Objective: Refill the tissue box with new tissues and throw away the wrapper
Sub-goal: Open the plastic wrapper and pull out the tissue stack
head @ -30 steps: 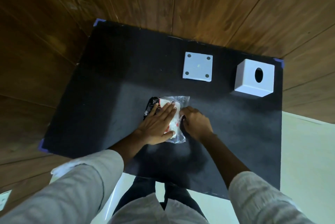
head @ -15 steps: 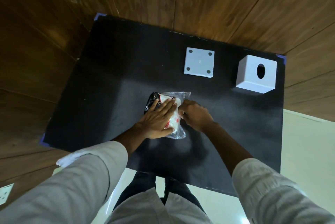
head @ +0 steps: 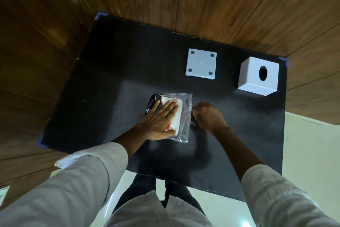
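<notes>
Step in hand, by my reading: opening the tissue pack (head: pixel 172 116), which lies on the black bench (head: pixel 110 79) near its front edge; left hand (head: pixel 158 120) lies flat with fingers spread on the pack's left part, so it should keep pressing down while the right hand (head: pixel 208 115), curled just right of the pack at the clear wrapper's (head: pixel 185 114) edge, pulls away steadily. Whether the right hand actually pinches film I cannot tell. Pack: white tissues with red and black print inside slack clear film; behind and right of it sit the detached base plate (head: pixel 201 64), then the white tissue box (head: pixel 257 76), both well apart from the pack.
</notes>
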